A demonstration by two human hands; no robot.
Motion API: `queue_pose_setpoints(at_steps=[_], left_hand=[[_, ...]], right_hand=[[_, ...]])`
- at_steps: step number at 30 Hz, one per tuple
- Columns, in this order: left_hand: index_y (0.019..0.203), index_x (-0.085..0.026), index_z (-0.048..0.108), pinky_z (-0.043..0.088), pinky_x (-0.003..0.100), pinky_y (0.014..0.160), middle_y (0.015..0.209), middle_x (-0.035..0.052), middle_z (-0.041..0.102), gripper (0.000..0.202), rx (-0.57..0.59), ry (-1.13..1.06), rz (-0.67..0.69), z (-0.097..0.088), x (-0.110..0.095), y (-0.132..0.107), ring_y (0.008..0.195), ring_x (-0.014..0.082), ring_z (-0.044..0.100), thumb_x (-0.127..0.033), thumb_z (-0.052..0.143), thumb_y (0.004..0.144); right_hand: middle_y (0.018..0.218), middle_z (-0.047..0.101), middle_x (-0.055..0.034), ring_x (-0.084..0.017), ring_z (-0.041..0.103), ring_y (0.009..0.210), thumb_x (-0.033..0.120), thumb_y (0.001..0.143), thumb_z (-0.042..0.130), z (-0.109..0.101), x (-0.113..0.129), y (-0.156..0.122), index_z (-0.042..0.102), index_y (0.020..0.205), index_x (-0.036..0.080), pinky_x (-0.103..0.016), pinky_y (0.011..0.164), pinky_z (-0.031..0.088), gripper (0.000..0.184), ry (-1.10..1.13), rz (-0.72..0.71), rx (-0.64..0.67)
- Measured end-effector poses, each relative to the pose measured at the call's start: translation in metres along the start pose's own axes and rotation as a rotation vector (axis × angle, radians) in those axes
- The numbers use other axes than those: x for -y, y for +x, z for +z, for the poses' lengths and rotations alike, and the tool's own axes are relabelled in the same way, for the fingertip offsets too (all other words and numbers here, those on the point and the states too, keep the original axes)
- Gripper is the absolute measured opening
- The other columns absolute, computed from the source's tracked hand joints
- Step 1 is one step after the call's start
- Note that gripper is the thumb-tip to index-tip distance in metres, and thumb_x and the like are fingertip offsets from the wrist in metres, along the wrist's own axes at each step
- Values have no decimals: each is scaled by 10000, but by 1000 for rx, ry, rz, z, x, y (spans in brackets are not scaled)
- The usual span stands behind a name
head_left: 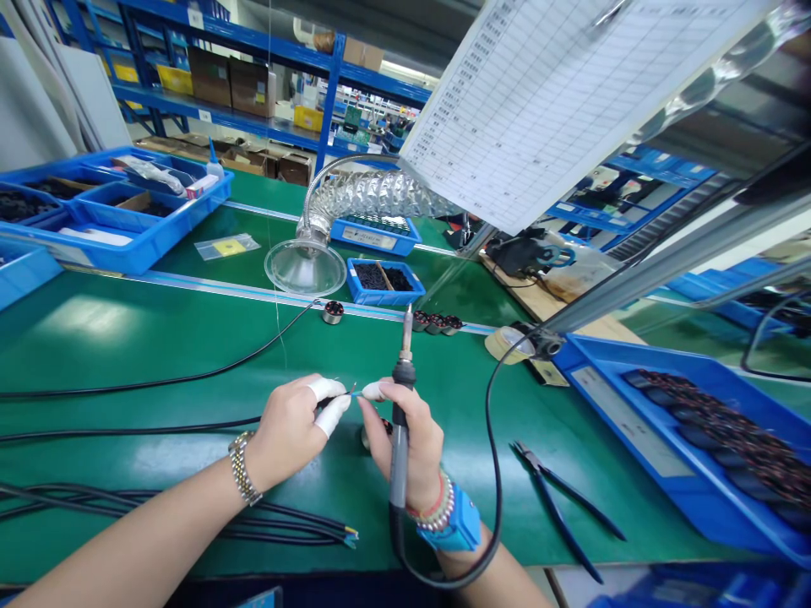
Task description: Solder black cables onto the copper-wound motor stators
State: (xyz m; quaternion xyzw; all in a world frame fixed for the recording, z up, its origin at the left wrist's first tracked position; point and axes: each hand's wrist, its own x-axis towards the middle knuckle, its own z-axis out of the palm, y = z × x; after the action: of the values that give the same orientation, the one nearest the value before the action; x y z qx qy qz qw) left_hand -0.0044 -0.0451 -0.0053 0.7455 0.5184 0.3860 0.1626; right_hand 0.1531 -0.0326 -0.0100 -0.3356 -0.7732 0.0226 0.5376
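Note:
My left hand (295, 426), with white finger cots on thumb and forefinger, pinches the end of a thin wire (351, 391) just above the green mat. My right hand (405, 435) is closed around a grey soldering iron (400, 405) that stands tip-up, and its cot-covered fingertip meets the same thin wire. A small round part (367, 435) lies on the mat under the hands, mostly hidden. The iron's black cord (491, 473) loops off to the right.
Black cables (158, 384) cross the mat on the left. A fume hood funnel (305, 266) on a foil duct hangs ahead, with small round motors (434, 323) and blue trays (385, 283) behind. Black pliers (557, 498), a tape roll (507, 344) and a large blue tray (608, 397) lie to the right.

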Motion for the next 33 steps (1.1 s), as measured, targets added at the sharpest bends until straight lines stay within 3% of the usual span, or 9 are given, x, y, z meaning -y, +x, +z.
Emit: queue_pose_setpoints(at_steps=[4, 9, 13, 16, 19, 22, 27, 33], left_hand=[[863, -162, 634, 435, 254, 605, 720, 33, 639, 192, -65, 35, 18, -1, -3, 1, 648, 142, 569, -274, 480, 837], [871, -131, 638, 440, 256, 608, 707, 50, 633, 197, -155, 64, 50, 2, -2, -2, 649, 150, 576, -246, 482, 832], [874, -130, 637, 447, 260, 639, 752, 57, 646, 193, -133, 3, 9, 3, 0, -1, 687, 156, 587, -215, 472, 824], [863, -151, 640, 446, 241, 670, 793, 41, 658, 183, -18, -122, -50, -5, 0, 5, 719, 141, 588, -229, 478, 827], [816, -168, 643, 437, 214, 681, 803, 11, 662, 168, 213, -284, -64, -18, 0, 13, 726, 120, 581, -257, 502, 818], [797, -165, 642, 422, 202, 624, 739, -7, 640, 176, 406, -396, -77, -25, 1, 16, 656, 105, 548, -284, 512, 805], [770, -151, 628, 402, 209, 603, 668, -13, 582, 193, 509, -480, -149, -25, -1, 15, 621, 102, 495, -299, 507, 795], [688, -146, 614, 370, 187, 548, 610, -23, 556, 199, 606, -553, -160, -28, -4, 15, 567, 85, 458, -277, 505, 791]], right_hand=[[819, 575, -23, -132, 581, 727, 45, 762, 564, 1, 3, 0, 472, 1045, 216, -275, 697, 503, 344, 42, 56, -6], [798, 567, -6, -117, 579, 718, 88, 767, 581, 16, 10, -11, 451, 1052, 212, -268, 709, 496, 336, 223, 330, -56], [820, 561, -5, -113, 575, 740, 107, 764, 589, 27, 16, -20, 447, 1045, 216, -274, 721, 496, 333, 350, 455, -109], [824, 571, -9, -117, 582, 752, 97, 758, 594, 19, 15, -18, 449, 1044, 214, -281, 728, 498, 341, 384, 453, -95], [813, 584, -16, -120, 589, 718, 103, 761, 592, 1, 9, -8, 442, 1032, 210, -231, 606, 507, 327, 429, 471, -74], [780, 594, -5, -108, 579, 643, 116, 758, 596, -11, 4, 2, 433, 1022, 214, -196, 514, 486, 325, 559, 517, 41], [776, 609, 8, -87, 555, 563, 143, 757, 619, -9, 4, 5, 425, 1019, 233, -192, 482, 472, 338, 857, 540, 204], [778, 593, 6, -120, 586, 666, 174, 766, 628, -12, 0, 2, 431, 1011, 241, -230, 553, 496, 322, 879, 476, 292]])
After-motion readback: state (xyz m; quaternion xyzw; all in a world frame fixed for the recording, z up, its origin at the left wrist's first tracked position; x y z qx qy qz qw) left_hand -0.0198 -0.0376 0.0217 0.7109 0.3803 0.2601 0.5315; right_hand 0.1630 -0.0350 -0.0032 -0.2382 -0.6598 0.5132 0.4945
